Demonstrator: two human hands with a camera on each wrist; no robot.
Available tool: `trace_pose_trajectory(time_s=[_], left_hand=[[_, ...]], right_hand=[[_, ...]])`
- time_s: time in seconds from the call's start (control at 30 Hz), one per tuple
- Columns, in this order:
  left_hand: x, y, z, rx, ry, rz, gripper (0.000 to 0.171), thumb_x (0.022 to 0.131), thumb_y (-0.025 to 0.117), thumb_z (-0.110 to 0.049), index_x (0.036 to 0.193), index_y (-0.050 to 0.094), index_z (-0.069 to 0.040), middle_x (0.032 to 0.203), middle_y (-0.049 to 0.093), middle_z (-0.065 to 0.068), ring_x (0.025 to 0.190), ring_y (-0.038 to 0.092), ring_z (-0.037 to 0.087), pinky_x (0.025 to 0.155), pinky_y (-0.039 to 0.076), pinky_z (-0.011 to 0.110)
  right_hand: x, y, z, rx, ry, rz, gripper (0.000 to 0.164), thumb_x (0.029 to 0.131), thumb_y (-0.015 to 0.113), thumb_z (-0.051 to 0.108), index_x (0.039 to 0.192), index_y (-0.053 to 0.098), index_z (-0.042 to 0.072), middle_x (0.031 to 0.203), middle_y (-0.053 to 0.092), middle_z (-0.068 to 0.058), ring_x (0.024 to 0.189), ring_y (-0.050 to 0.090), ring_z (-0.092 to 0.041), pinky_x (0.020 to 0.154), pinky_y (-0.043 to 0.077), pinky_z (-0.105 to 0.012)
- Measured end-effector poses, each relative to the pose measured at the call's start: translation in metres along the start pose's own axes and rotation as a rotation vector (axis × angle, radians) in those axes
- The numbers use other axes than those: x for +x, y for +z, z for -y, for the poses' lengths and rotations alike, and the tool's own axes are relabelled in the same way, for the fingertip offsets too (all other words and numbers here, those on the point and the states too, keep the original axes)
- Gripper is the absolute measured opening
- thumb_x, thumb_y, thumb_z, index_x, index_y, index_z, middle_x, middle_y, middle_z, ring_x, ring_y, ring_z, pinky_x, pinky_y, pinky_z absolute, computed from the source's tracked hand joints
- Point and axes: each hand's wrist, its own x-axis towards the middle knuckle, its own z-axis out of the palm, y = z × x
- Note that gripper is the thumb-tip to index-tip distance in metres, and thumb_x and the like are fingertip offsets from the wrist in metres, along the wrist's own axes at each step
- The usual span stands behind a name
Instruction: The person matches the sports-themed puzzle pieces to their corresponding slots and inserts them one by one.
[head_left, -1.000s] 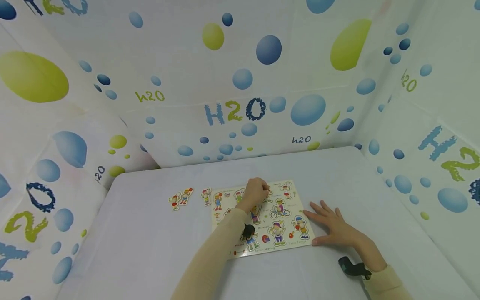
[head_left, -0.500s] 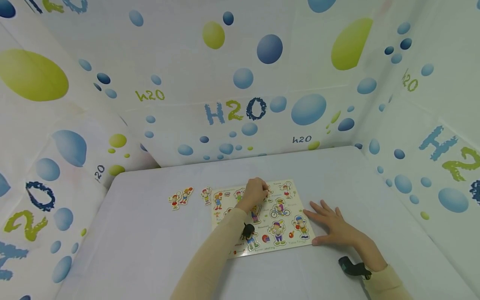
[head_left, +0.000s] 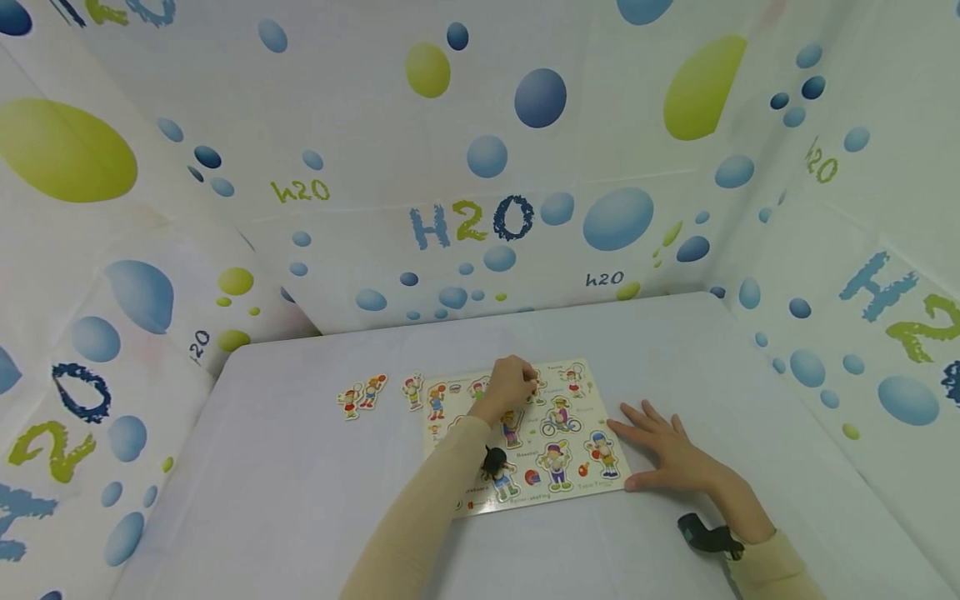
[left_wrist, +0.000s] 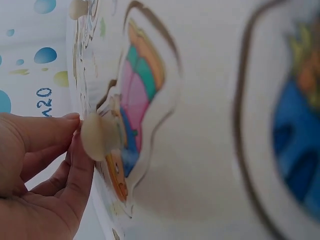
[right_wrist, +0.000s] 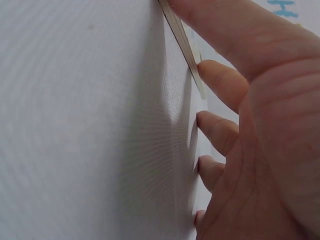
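A cream wooden puzzle board (head_left: 592, 402) with printed sports figures lies on the table. My left hand (head_left: 508, 387) reaches over its upper middle and pinches a puzzle piece (head_left: 539, 395), mostly hidden by the fingers. In the left wrist view, the thumb and fingers of that hand (left_wrist: 47, 170) meet just beyond the round wooden knob (left_wrist: 96, 137) of a nearer pink-and-green figure piece (left_wrist: 135, 95). My right hand (head_left: 671, 450) is spread flat at the board's right side, its thumb against the lower right corner. In the right wrist view, the board's edge (right_wrist: 181, 42) shows beside the thumb.
Left of the board lie loose puzzle pieces: two overlapping figures (head_left: 350, 402) and a single figure (head_left: 412, 392) close to the board's edge. Other pieces, such as a cyclist (head_left: 560, 417) and a baseball player (head_left: 555, 467), lie in the board. A patterned curtain (head_left: 450, 167) stands behind the white table (head_left: 285, 467).
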Motion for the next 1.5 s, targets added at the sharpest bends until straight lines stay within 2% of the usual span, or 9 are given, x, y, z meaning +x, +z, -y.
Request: trace_pose_trajectory(time_s=[0.13,0.27,0.33,0.47,0.57,0.7,0.9,1.17,1.5], left_hand=[[-0.001,-0.003,-0.001,-0.015,-0.014,0.010,0.012,0.090,0.067,-0.004,0.089,0.077,0.000,0.089,0.074,0.013,0.073,0.061,0.019,0.062,0.047,0.025],[-0.001,-0.009,-0.003,-0.026,-0.018,0.009,0.014,0.090,0.065,-0.003,0.098,0.076,0.002,0.084,0.071,0.013,0.066,0.052,0.015,0.059,0.040,0.024],[-0.001,-0.014,-0.005,-0.025,-0.021,0.000,0.019,0.090,0.066,-0.003,0.106,0.073,0.003,0.086,0.071,0.013,0.068,0.056,0.015,0.061,0.044,0.024],[-0.002,-0.026,-0.008,-0.020,-0.017,-0.012,0.024,0.089,0.068,-0.005,0.111,0.071,0.003,0.095,0.071,0.014,0.084,0.063,0.021,0.075,0.053,0.032],[-0.004,-0.034,-0.009,-0.039,-0.022,-0.015,0.025,0.089,0.069,-0.008,0.112,0.071,0.002,0.102,0.069,0.016,0.094,0.063,0.026,0.082,0.053,0.038],[-0.007,-0.045,-0.006,-0.071,-0.030,-0.029,0.026,0.090,0.069,-0.011,0.112,0.071,0.001,0.106,0.068,0.016,0.097,0.063,0.027,0.085,0.053,0.038],[-0.015,-0.063,0.012,-0.084,-0.043,-0.073,0.025,0.090,0.070,-0.012,0.112,0.071,0.000,0.106,0.069,0.014,0.096,0.064,0.026,0.085,0.053,0.038],[-0.034,-0.094,0.045,-0.084,-0.068,-0.164,0.026,0.089,0.071,-0.013,0.111,0.071,0.001,0.106,0.067,0.016,0.097,0.063,0.029,0.087,0.052,0.042],[-0.056,-0.126,0.074,-0.064,-0.156,-0.198,0.026,0.088,0.071,-0.012,0.112,0.071,0.000,0.107,0.067,0.019,0.099,0.064,0.032,0.087,0.052,0.045]], right_hand=[[-0.001,0.000,0.000,-0.002,0.002,-0.001,0.090,0.069,0.080,0.054,0.145,0.048,0.018,0.158,0.026,-0.021,0.144,0.005,-0.054,0.105,-0.003,-0.077],[-0.001,0.000,0.000,-0.005,-0.001,0.003,0.090,0.070,0.080,0.054,0.145,0.048,0.018,0.158,0.026,-0.021,0.144,0.006,-0.055,0.105,-0.003,-0.077],[-0.001,0.000,0.000,-0.008,-0.002,0.004,0.090,0.070,0.079,0.054,0.145,0.048,0.018,0.158,0.026,-0.021,0.144,0.006,-0.055,0.105,-0.002,-0.077],[-0.002,-0.001,0.000,-0.006,-0.005,0.005,0.090,0.070,0.079,0.054,0.145,0.047,0.018,0.158,0.026,-0.021,0.144,0.006,-0.055,0.105,-0.003,-0.077],[-0.002,-0.001,0.000,-0.009,-0.005,0.005,0.090,0.070,0.079,0.054,0.146,0.047,0.018,0.159,0.026,-0.021,0.145,0.006,-0.054,0.105,-0.003,-0.077],[-0.002,0.000,0.000,-0.014,-0.004,0.003,0.089,0.070,0.080,0.053,0.145,0.047,0.018,0.159,0.026,-0.021,0.145,0.006,-0.054,0.106,-0.002,-0.077],[-0.001,-0.001,0.002,-0.003,-0.013,0.004,0.089,0.071,0.080,0.052,0.145,0.047,0.018,0.158,0.027,-0.022,0.144,0.006,-0.054,0.105,-0.002,-0.077],[-0.001,-0.002,0.001,-0.014,-0.019,0.005,0.088,0.071,0.079,0.053,0.145,0.047,0.018,0.158,0.027,-0.023,0.144,0.007,-0.055,0.105,-0.002,-0.077],[0.000,-0.001,-0.001,-0.023,-0.016,0.007,0.090,0.071,0.079,0.054,0.146,0.046,0.018,0.158,0.026,-0.022,0.144,0.006,-0.055,0.105,-0.002,-0.077]])
